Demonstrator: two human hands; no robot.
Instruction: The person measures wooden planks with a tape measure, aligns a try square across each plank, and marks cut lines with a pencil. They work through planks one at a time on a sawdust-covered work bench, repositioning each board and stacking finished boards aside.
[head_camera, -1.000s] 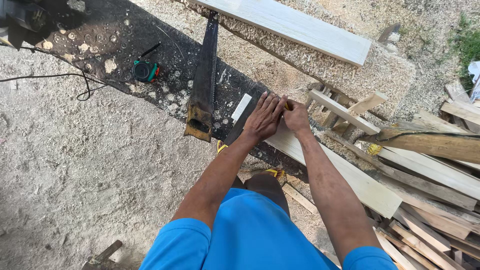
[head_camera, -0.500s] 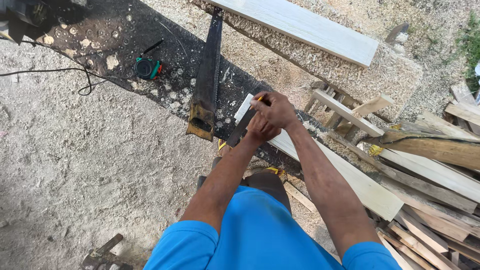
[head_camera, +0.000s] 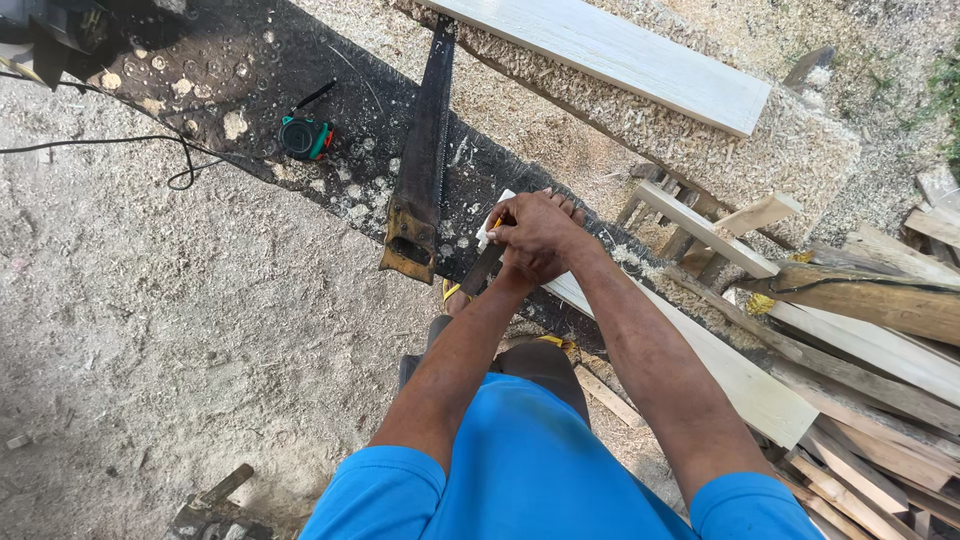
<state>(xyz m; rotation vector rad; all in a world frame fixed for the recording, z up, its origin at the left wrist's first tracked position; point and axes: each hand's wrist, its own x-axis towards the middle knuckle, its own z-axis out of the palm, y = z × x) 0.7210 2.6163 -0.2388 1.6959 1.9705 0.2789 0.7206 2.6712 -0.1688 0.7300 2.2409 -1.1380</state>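
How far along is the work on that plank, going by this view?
Done: nothing cut yet; the plank looks whole, and the handsaw and tape measure lie aside. In hand: both hands, overlapping, press at the plank's end, seemingly with a yellow pencil. Left: probably any sawing.

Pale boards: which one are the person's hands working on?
The long pale plank running diagonally under both hands, its near end by the handsaw. The other pale board lies apart on the sawdust-covered block, untouched.

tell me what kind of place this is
Probably an outdoor woodworking yard: sawdust covers the ground, a handsaw lies by the hands, and planks are piled at right.
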